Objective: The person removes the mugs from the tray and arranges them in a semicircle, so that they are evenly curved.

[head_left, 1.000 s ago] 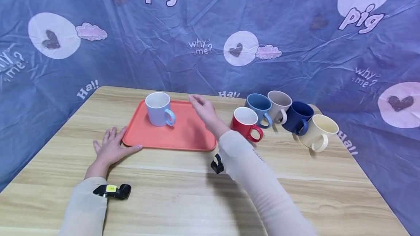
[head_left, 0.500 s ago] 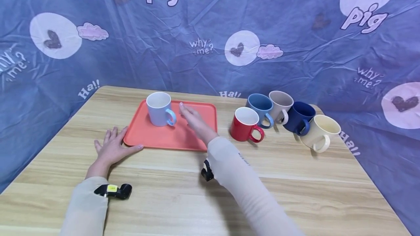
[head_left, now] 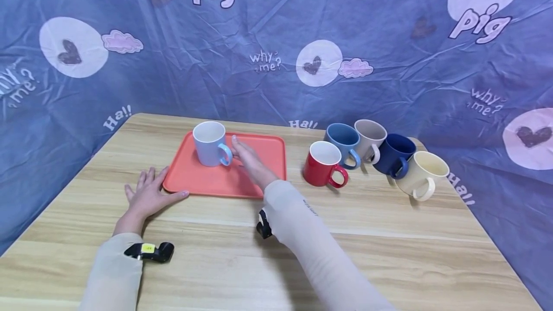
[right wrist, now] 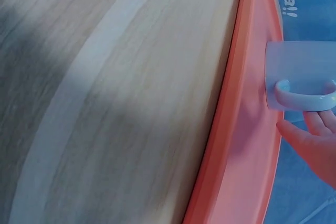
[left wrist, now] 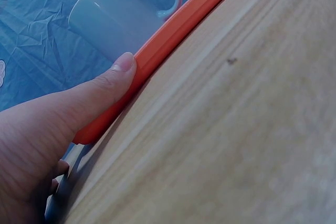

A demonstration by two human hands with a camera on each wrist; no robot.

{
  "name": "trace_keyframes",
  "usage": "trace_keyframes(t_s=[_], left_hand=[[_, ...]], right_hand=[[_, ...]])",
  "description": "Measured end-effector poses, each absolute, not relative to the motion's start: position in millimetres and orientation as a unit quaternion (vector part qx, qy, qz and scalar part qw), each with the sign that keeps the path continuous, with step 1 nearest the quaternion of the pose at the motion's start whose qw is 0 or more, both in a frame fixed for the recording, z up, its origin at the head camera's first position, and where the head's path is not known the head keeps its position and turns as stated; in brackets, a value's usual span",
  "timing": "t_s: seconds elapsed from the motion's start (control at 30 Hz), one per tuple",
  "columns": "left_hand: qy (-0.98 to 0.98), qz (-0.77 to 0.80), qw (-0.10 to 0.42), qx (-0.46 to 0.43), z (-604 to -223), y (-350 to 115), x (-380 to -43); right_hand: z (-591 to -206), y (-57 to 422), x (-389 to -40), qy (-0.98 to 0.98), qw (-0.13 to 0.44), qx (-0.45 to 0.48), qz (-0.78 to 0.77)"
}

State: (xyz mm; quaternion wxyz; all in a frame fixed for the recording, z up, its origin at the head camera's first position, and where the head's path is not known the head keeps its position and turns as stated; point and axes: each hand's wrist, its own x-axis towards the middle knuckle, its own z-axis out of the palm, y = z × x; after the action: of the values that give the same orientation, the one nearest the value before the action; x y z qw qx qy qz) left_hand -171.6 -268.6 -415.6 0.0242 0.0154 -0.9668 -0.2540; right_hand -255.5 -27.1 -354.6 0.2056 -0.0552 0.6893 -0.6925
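Note:
A light blue mug [head_left: 210, 144] stands upright on the left part of an orange-red tray [head_left: 259, 148], its handle turned right. My right hand [head_left: 249, 160] is over the tray at the handle side of this mug, fingers extended, fingertips right at the handle [right wrist: 307, 101] in the right wrist view. My left hand [head_left: 149, 196] is spread flat at the tray's near left corner. Its thumb [left wrist: 118, 69] touches the tray's near rim in the left wrist view, and the other fingers are mostly hidden there.
Right of the tray stand a red mug [head_left: 317, 169], a mid-blue mug [head_left: 339, 144], a grey mug [head_left: 367, 140], a navy mug [head_left: 390, 155] and a cream mug [head_left: 416, 176]. They share the wooden table [head_left: 207, 258]. A blue printed cloth [head_left: 268, 95] hangs behind.
My right hand has moved left across the tray, from its right side up to the light blue mug's handle. The left hand, the tray and the mugs stay in place.

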Motion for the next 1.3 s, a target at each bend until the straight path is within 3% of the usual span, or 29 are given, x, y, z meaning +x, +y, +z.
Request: trace_keyframes(t_s=[0.53, 1.07, 1.3], left_hand=[[-0.968, -0.251, 0.024, 0.018, -418, -269, -172], [-0.966, -0.255, 0.032, 0.013, -417, -268, -171], [-0.967, -0.252, 0.031, 0.013, -416, -269, -171]], right_hand=[[-362, -29, -245, 0.673, 0.155, -0.02, -0.723], [-377, -26, -231, 0.675, 0.009, 0.011, -0.738], [-378, -19, -226, 0.69, 0.011, 0.043, -0.722]])
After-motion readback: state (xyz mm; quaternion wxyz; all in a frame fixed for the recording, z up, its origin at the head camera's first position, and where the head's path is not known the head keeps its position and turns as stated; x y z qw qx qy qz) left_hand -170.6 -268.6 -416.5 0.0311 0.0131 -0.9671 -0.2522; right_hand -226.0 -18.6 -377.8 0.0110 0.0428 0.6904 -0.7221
